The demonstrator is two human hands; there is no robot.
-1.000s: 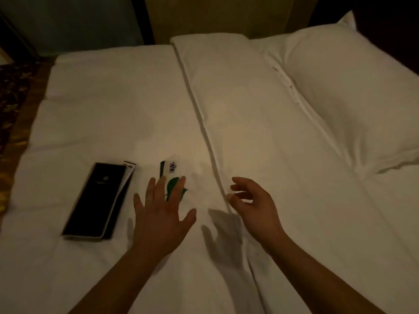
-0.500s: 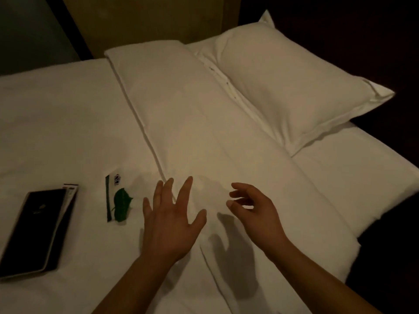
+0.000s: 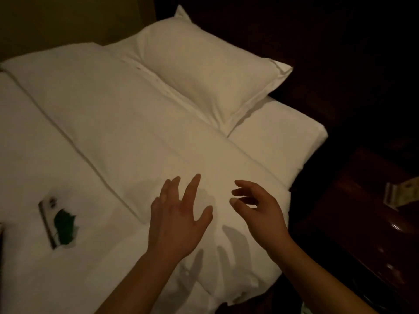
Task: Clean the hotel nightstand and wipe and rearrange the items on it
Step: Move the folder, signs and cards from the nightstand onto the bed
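Our 2 hands hover empty over the bed (image 3: 113,132): the left hand (image 3: 179,214) spread wide, the right hand (image 3: 258,209) loosely curled on nothing. The nightstand worktop (image 3: 362,211) sits apart at our right, dark and glossy, with pale paper (image 3: 401,193) lying on it. In this dim light we could misjudge the reach and sweep that paper off its edge, or forget the green-leaf card (image 3: 61,223) lying on the bed.

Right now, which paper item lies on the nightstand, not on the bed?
The pale paper at the right edge, on the dark nightstand; the green-leaf card lies on the white bed.
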